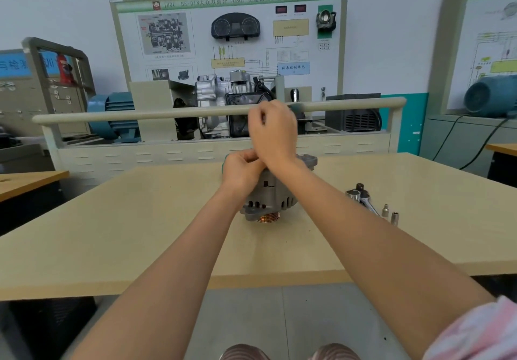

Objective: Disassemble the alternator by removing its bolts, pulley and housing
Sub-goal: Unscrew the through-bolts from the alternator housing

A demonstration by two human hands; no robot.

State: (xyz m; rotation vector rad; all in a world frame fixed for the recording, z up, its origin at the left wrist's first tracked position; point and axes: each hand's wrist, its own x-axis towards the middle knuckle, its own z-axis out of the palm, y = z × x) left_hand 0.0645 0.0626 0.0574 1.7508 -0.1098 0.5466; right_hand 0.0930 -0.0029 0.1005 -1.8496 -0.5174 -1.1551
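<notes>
Grey alternator pulley-down on table, both hands curled atop it, grasp unclear, board reads "DSG"

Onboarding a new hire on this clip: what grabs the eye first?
Mid-table, the grey alternator stands pulley-down, its copper-coloured pulley on the table. Both hands work at its top: the left hand curled against the housing, the right hand raised just above, fingers curled. To the right lie a ratchet wrench and two small sockets.
</notes>
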